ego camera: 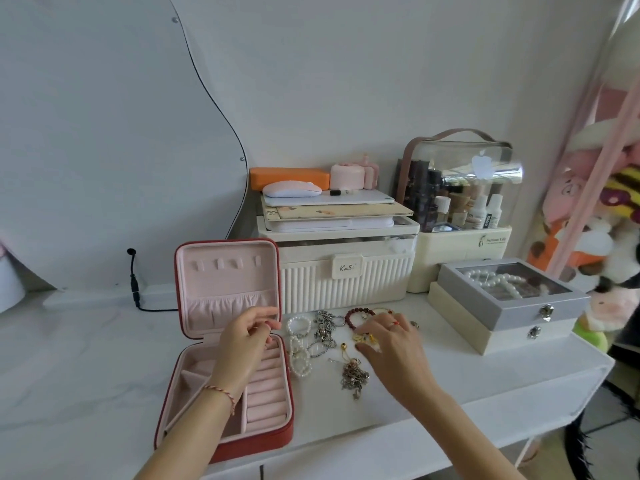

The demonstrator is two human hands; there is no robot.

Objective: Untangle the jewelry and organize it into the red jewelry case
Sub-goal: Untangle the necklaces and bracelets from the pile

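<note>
- The red case (228, 344) is stood open at the table's (86, 368) left, lid upright, so its pink slots are exposed for filling.
- The left hand (246, 337) is held above the ring rolls, fingers curled as if pinching something small; what, if anything, cannot be told.
- The right hand (388, 341) is spread loosely over the jewelry (322, 341), which is heaped just right of the case, fingertips touching a gold piece (363, 338), nothing grasped.
</note>
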